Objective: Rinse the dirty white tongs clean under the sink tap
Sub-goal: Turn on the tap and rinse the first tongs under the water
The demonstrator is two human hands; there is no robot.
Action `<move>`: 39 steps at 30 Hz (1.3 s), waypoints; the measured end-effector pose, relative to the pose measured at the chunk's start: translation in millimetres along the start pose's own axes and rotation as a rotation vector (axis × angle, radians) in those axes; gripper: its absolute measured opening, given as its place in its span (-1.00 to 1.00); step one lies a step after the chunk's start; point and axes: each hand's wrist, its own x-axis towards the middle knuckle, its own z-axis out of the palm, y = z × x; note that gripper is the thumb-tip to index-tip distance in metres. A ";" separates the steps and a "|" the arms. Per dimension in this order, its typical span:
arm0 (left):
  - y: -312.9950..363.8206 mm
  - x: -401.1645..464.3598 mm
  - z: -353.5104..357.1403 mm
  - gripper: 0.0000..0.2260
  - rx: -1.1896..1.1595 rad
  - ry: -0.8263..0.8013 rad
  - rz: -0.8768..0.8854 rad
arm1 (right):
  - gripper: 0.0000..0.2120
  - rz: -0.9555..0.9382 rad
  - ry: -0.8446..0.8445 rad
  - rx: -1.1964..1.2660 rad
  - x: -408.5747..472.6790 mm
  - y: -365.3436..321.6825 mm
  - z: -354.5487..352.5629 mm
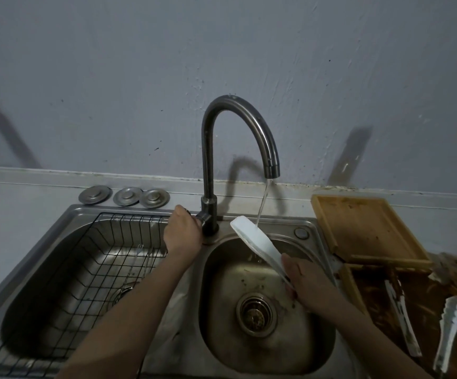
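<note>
Water runs from the tall curved dark-metal tap [238, 138] onto the upper tip of the long white plastic tongs [257, 246], which slant over the back rim of the small round steel sink basin [265, 343]. The right hand [308, 283] grips their lower end. The left hand [183, 231] is curled round the tap's lever at its base. On the wooden tray [366, 228] side (right edge of the counter) lie more white tongs [447, 335].
</note>
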 end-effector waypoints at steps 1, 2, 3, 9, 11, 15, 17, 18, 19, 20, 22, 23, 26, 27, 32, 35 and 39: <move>1.8 2.0 1.6 -0.81 0.001 -0.004 0.007 | -0.51 -0.009 0.019 -0.014 0.1 -1.7 -3.7; 3.8 3.7 1.4 -0.80 0.011 -0.011 0.011 | -0.51 -0.016 0.032 -0.022 0.0 -4.8 -8.3; 4.8 5.9 2.0 -0.80 0.027 -0.018 0.017 | -0.52 -0.020 0.043 -0.028 -0.7 -8.4 -12.2; 10.6 15.4 5.6 -0.76 0.178 -0.051 0.064 | -0.53 -0.051 0.138 -0.202 5.1 -8.2 -8.9; 9.5 15.1 6.8 -0.77 0.181 -0.044 0.068 | -0.60 0.000 -0.082 -0.452 7.2 5.0 1.7; 7.6 12.9 9.1 -0.78 0.137 -0.022 0.057 | -0.62 0.193 -0.214 -0.568 1.0 7.7 14.1; 8.2 13.1 10.2 -0.78 0.103 -0.024 0.039 | -0.59 0.213 -0.112 -0.503 3.7 6.9 13.0; 8.0 12.7 11.5 -0.77 0.083 -0.030 0.035 | -0.59 0.219 -0.110 -0.514 4.5 7.4 10.3; 7.5 12.3 12.6 -0.77 0.067 -0.039 0.031 | -0.59 0.245 -0.150 -0.523 5.0 7.8 7.3; 6.7 11.8 13.6 -0.76 0.063 -0.042 0.029 | -0.58 0.260 -0.199 -0.534 5.5 11.4 4.9; 7.0 11.1 15.6 -0.73 0.029 -0.036 -0.004 | -0.57 0.292 -0.308 -0.529 5.1 17.6 0.1; 7.0 9.1 15.1 -0.69 -0.006 -0.035 -0.032 | -0.56 0.308 -0.370 -0.532 4.4 17.1 -2.5; 19.6 -5.6 22.2 -0.44 -0.123 -0.094 -0.153 | -0.57 0.353 -0.508 -0.548 5.8 22.1 -14.6; 26.5 -14.7 26.1 -0.32 -0.186 -0.109 -0.222 | -0.55 0.368 -0.482 -0.511 8.0 24.9 -20.3; 80.5 -64.6 56.8 -0.31 -0.304 -0.272 -0.288 | -0.53 0.381 -0.044 -0.187 24.6 50.9 -63.2; 115.1 -81.1 82.3 -0.52 -0.253 -0.387 0.042 | -0.62 0.383 0.173 -0.178 39.7 74.9 -89.5; 154.4 -87.6 105.2 -0.66 -0.140 -0.596 0.606 | -0.59 0.476 0.271 -0.270 59.6 103.2 -105.8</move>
